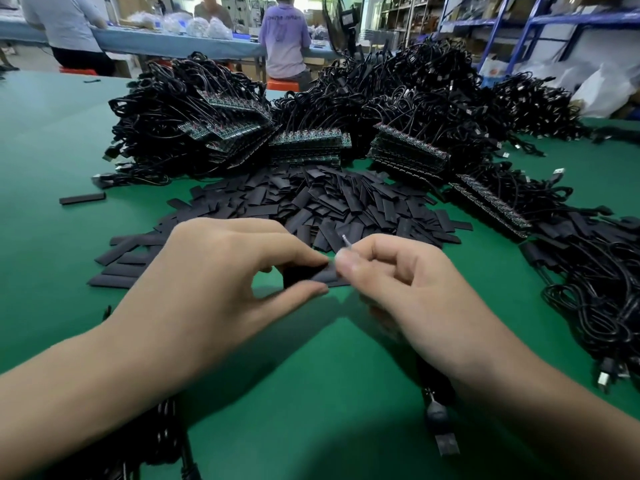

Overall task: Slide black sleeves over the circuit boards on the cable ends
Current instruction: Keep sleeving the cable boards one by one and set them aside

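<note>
My left hand [225, 271] pinches a flat black sleeve [311, 275] between thumb and forefinger, just above the green table. My right hand [398, 282] meets it from the right, its fingers curled round a small part with a thin light pin [345, 240] sticking up; the board itself is hidden by my fingers. A black cable with a USB plug [446, 441] trails below my right wrist. Behind my hands lies a heap of loose black sleeves [346, 202]. Stacks of circuit boards [308, 143] on black cables stand behind the heap.
Large tangles of black cables [433, 91] cover the back of the green table [311, 393], and more cables [595, 271] lie at the right. One loose sleeve [82, 198] lies at the left. People sit at a blue table [173, 43] in the background.
</note>
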